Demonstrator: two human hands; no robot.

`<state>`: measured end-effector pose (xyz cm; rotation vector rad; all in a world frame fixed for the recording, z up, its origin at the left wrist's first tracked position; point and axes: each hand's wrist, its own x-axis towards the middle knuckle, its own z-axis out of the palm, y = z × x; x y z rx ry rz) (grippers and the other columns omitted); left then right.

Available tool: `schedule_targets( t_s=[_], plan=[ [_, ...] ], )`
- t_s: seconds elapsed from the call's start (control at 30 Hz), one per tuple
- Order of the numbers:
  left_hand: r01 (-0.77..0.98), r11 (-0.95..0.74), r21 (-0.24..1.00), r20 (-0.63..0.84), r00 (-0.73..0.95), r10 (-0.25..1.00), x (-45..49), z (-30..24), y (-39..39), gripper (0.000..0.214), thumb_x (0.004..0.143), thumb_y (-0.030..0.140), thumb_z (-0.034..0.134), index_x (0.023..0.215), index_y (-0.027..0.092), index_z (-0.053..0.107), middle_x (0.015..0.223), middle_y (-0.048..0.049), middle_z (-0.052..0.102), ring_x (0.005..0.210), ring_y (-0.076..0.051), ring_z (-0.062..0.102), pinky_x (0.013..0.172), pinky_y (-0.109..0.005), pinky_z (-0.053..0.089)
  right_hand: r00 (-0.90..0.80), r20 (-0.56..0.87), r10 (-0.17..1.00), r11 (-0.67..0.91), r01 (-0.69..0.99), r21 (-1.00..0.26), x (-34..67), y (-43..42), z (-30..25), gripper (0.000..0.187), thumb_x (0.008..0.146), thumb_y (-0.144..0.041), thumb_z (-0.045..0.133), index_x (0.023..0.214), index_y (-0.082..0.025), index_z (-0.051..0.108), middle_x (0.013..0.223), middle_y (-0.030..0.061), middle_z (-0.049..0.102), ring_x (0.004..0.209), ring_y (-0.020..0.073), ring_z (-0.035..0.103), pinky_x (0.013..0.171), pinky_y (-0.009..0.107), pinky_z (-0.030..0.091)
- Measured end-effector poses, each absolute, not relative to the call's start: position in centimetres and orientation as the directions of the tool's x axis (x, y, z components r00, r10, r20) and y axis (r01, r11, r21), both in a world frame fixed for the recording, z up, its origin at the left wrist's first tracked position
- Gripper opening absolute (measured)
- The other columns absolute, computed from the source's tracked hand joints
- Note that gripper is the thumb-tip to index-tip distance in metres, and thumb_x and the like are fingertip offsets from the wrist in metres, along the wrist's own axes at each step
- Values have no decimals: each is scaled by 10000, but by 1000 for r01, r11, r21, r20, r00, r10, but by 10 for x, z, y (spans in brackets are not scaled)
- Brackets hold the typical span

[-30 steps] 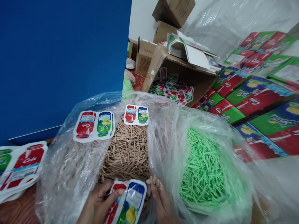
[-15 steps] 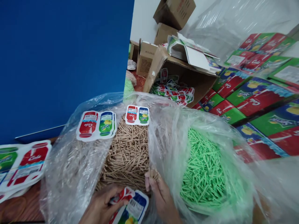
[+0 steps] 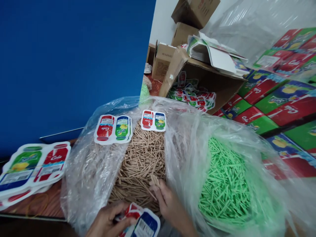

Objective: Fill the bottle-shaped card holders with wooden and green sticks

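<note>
My left hand (image 3: 108, 222) grips a printed red-and-blue packet (image 3: 140, 223) at the bottom edge, fingers curled over its top. My right hand (image 3: 168, 205) is pinched on a small bunch of brown sticks (image 3: 155, 181) at the near edge of the brown stick pile (image 3: 140, 164). That pile lies in an open clear plastic bag (image 3: 86, 171). A second clear bag holds green sticks (image 3: 227, 177) just right of my right hand.
Flat printed packets (image 3: 113, 129) and a smaller one (image 3: 153, 120) rest on the bag's far rim. More packets (image 3: 32, 166) lie stacked at left. A blue panel (image 3: 69, 62) stands behind. Cardboard boxes (image 3: 199, 79) and colourful cartons (image 3: 276, 98) crowd the right.
The view has shifted left and down. My right hand moved onto the brown pile with its pinch of sticks; my left hand sank lower with the packet.
</note>
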<state>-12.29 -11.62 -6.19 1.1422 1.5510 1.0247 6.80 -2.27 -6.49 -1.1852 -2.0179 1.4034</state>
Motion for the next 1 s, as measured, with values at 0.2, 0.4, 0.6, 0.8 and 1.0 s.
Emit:
schedule_targets(
  t_s=[0.2, 0.4, 0.6, 0.8, 1.0],
  plan=[
    [245, 222, 944, -205, -96, 974, -125, -69, -110, 213, 734, 443, 717, 733, 235, 762, 661, 27, 734, 645, -160, 656, 613, -170, 456, -389, -81, 917, 8, 223, -975, 72, -17, -61, 337, 913, -510, 466, 927, -199, 596, 877, 90, 724, 783, 215, 693, 736, 339, 547],
    [452, 29, 891, -43, 21, 999, -124, -70, -103, 236, 785, 463, 671, 802, 244, 758, 666, 16, 718, 605, -137, 633, 601, -169, 454, -260, -343, 903, -424, -410, -807, 49, -24, -26, 342, 725, -497, 741, 887, -213, 644, 832, 20, 741, 795, 187, 716, 779, 324, 552],
    [414, -7, 910, -17, 56, 998, -115, -70, -99, 183, 791, 416, 685, 855, 260, 755, 745, 10, 734, 691, -145, 662, 662, -174, 466, -360, -259, 896, -335, -167, -927, 35, -46, -35, 422, 860, -597, 523, 982, -216, 658, 1020, 74, 728, 950, 209, 676, 905, 369, 497],
    [312, 142, 940, -153, 13, 988, -111, -70, -94, 164, 759, 359, 702, 753, 199, 738, 716, 1, 740, 671, -169, 655, 635, -197, 474, -349, -243, 905, -247, 36, -968, 45, -58, -39, 480, 885, -608, 461, 1084, -204, 629, 1083, 92, 714, 1027, 212, 635, 980, 359, 444],
    [296, 125, 947, -138, 24, 990, -107, -68, -94, 85, 702, 286, 749, 745, 213, 753, 703, 1, 749, 664, -171, 664, 640, -193, 471, -304, -296, 906, -296, 46, -954, 48, -57, -46, 522, 867, -654, 434, 1054, -200, 610, 1025, 95, 728, 951, 217, 666, 928, 369, 494]
  ],
)
